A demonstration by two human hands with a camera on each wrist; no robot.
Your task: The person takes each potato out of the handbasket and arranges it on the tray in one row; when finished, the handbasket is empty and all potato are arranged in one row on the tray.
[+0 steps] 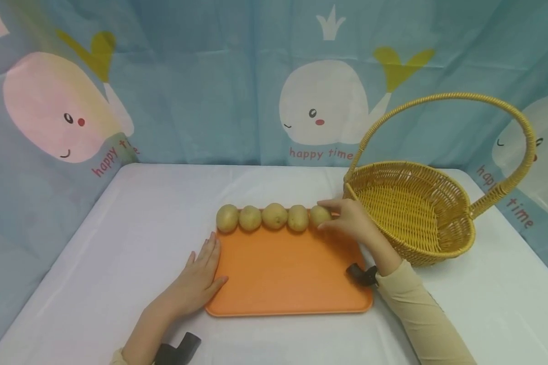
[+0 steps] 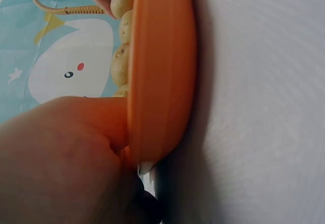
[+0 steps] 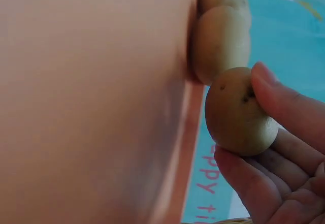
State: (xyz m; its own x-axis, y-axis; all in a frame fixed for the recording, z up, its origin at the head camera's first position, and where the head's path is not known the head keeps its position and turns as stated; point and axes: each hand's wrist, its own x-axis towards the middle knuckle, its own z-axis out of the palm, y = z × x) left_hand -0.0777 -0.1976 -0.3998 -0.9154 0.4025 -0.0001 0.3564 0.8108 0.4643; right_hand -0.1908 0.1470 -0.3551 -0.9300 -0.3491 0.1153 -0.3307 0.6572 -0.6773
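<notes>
In the head view several potatoes [image 1: 275, 216] stand side by side along the far edge of an orange tray [image 1: 292, 276]. My right hand [image 1: 349, 221] pinches the rightmost potato [image 1: 319, 216] between thumb and fingers. The right wrist view shows that potato [image 3: 236, 115] held beside its neighbour [image 3: 221, 43], above the tray's rim. Along the tray's left side rests my left hand [image 1: 193, 286], its fingers straight and the thumb over the rim. From the left wrist, the hand [image 2: 66, 153] covers part of the tray's side [image 2: 162, 66].
A yellow woven basket [image 1: 404, 213] with a tall arched handle stands right of the tray, close to my right forearm. White cloth [image 1: 164, 203] covers the table. Behind hangs a blue curtain [image 1: 201, 101] printed with whales. Each wrist carries a black device [image 1: 363, 275].
</notes>
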